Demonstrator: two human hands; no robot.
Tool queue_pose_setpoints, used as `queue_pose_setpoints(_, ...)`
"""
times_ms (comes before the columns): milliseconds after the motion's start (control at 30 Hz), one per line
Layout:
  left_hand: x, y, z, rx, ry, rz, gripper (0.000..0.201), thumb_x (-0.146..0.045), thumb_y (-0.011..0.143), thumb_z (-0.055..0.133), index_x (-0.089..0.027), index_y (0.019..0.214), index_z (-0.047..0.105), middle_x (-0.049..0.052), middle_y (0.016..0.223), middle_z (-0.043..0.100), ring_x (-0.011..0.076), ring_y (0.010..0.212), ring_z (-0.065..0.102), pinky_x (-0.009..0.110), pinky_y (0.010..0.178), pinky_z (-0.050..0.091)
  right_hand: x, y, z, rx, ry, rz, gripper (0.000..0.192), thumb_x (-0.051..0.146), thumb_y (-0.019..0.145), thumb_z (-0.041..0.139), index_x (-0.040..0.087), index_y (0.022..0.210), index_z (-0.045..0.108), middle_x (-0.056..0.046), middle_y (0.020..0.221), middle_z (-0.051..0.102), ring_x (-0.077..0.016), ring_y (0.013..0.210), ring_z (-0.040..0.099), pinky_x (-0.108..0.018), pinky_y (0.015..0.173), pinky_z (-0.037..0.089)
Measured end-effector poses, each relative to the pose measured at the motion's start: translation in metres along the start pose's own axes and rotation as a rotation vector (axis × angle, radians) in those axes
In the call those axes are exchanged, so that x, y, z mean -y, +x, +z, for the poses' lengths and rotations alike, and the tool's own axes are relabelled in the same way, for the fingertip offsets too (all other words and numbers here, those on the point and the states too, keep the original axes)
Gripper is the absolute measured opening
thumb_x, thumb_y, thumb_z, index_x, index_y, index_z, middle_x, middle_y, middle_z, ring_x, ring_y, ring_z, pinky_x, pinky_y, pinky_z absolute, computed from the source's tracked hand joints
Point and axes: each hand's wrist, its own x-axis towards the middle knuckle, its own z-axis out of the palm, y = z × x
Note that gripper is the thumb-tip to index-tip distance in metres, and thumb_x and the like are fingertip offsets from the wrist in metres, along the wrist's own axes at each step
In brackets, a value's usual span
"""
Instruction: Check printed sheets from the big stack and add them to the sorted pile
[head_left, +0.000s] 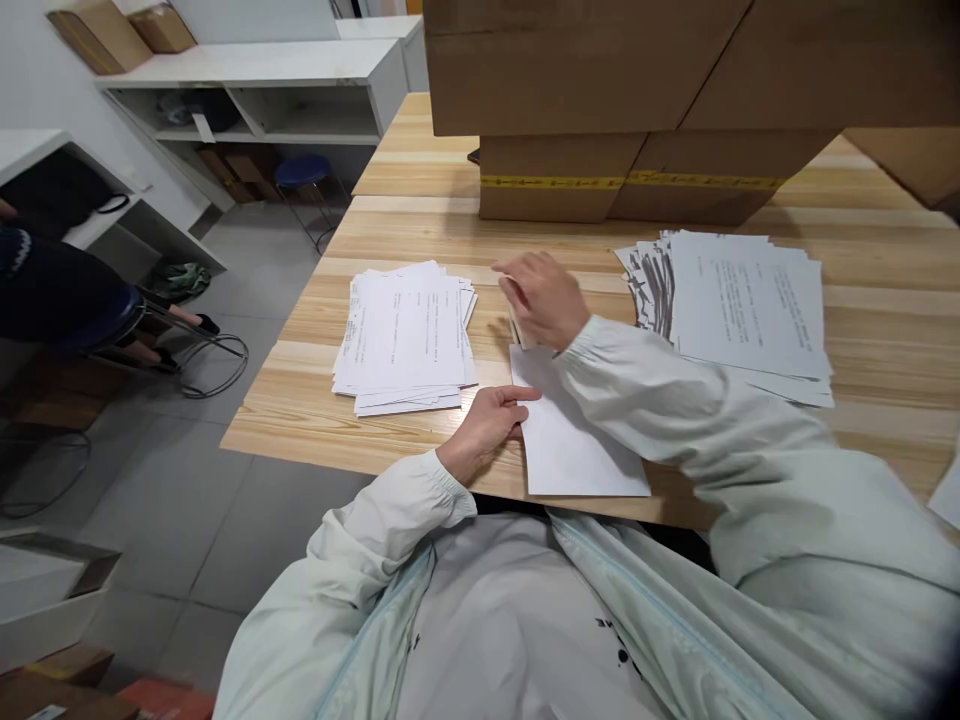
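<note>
A white sheet lies at the near edge of the desk, its lower edge reaching that edge. The left hand rests on the sheet's left side, fingers pressed together and flat, holding it down. The right hand is at the sheet's far end, fingers curled together over what looks like a folded-up part of the paper; whether they pinch it or only press it cannot be told, since the hand covers it.

To the left of the sheet sits a stack of printed pages, loosely squared. To the right of the sheet, a second pile is fanned out, edges showing. Beyond the sheet stand cardboard boxes, stacked in two layers.

Risks, as a judgement: the sheet sits so close to the desk edge that a slip of the left hand could let it slide off towards the lap. A fold pressed with the corners unmatched would come out crooked. The right sleeve crosses close to the fanned pile and could drag its loose pages.

The print on the pages is too small to read. The sheet's far end is hidden by the right hand and sleeve. A seated person far left of the sheet is cut off by the frame.
</note>
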Motion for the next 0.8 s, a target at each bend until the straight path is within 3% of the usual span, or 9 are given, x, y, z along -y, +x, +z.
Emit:
queue_pose_setpoints(100,-0.002,-0.001,0.001,-0.012,0.005,-0.008,0.037,0.007,0.071,0.051,-0.002,0.1,0.071,-0.006,0.049,0.05,0.0044,0.043,0.047,0.018,0.047,0.039,-0.008,0.009,0.045,0.07,-0.031,0.041,0.042,0.03,0.103,0.031,0.012,0.13,0.058,-0.016,0.13,0.061,-0.0317,0.124,0.048,-0.051,0.105,0.04)
queue_pose_setpoints(200,-0.004,-0.001,0.001,0.0,0.006,-0.013,0.037,0.008,0.071,0.051,-0.002,0.1,0.071,-0.005,0.05,0.053,0.0049,0.044,0.048,0.018,0.047,0.04,-0.012,0.004,0.063,0.112,-0.027,0.079,0.043,0.03,0.103,0.03,0.011,0.131,0.058,-0.018,0.135,0.059,-0.0334,0.124,0.046,-0.054,0.104,0.039)
queue_pose_setpoints(333,-0.004,-0.001,0.002,0.002,0.017,-0.004,0.038,0.008,0.071,0.05,-0.002,0.102,0.07,-0.006,0.051,0.051,0.0052,0.046,0.048,0.018,0.049,0.043,-0.011,0.007,0.055,0.067,-0.04,0.042,0.046,0.032,0.101,0.034,0.009,0.137,0.053,-0.017,0.141,0.055,-0.0346,0.129,0.044,-0.053,0.107,0.037)
queue_pose_setpoints(433,0.003,-0.013,-0.004,-0.005,0.032,0.016,0.038,0.005,0.072,0.054,-0.005,0.105,0.072,-0.006,0.053,0.05,0.0055,0.048,0.05,0.019,0.052,0.046,-0.01,0.001,0.026,-0.06,0.0,-0.032,0.047,0.033,0.1,0.039,0.011,0.139,0.051,-0.017,0.143,0.055,-0.0329,0.132,0.045,-0.053,0.111,0.035)
queue_pose_setpoints(533,0.02,-0.038,-0.021,-0.048,0.123,0.133,0.034,-0.004,0.077,0.059,-0.011,0.107,0.074,0.001,0.071,0.066,0.0083,0.061,0.058,0.022,0.061,0.05,-0.01,-0.037,-0.018,-0.189,0.091,-0.055,0.044,0.039,0.098,0.044,0.017,0.135,0.054,-0.015,0.136,0.06,-0.0307,0.128,0.053,-0.052,0.11,0.038)
queue_pose_setpoints(600,0.035,-0.058,-0.038,-0.136,0.255,0.346,0.028,-0.013,0.083,0.061,-0.015,0.106,0.076,0.005,0.093,0.075,0.0106,0.073,0.063,0.022,0.067,0.051,-0.009,-0.079,-0.044,-0.21,0.17,0.074,0.043,0.043,0.095,0.051,0.019,0.13,0.059,-0.014,0.128,0.065,-0.0294,0.117,0.061,-0.049,0.103,0.046)
queue_pose_setpoints(700,0.053,-0.078,-0.061,-0.29,0.407,0.579,0.025,-0.023,0.09,0.06,-0.021,0.108,0.077,0.004,0.092,0.077,0.0112,0.07,0.062,0.022,0.064,0.049,0.003,-0.146,-0.055,0.021,0.504,0.339,0.045,0.048,0.093,0.056,0.022,0.129,0.058,-0.011,0.112,0.072,-0.0238,0.097,0.069,-0.041,0.088,0.054)
queue_pose_setpoints(767,0.058,-0.082,-0.066,-0.329,0.47,0.674,0.024,-0.024,0.091,0.061,-0.024,0.109,0.077,0.002,0.091,0.077,0.011,0.069,0.063,0.022,0.063,0.049,0.018,-0.178,-0.047,0.199,0.801,0.473,0.044,0.053,0.092,0.057,0.023,0.124,0.059,-0.009,0.103,0.073,-0.021,0.086,0.07,-0.035,0.074,0.056)
queue_pose_setpoints(800,0.056,-0.081,-0.066,-0.328,0.492,0.71,0.024,-0.023,0.092,0.061,-0.025,0.11,0.076,0.002,0.091,0.077,0.011,0.07,0.064,0.021,0.063,0.049,0.026,-0.188,-0.04,0.222,0.891,0.535,0.042,0.054,0.091,0.056,0.022,0.118,0.062,-0.007,0.096,0.073,-0.0192,0.078,0.068,-0.032,0.065,0.055)
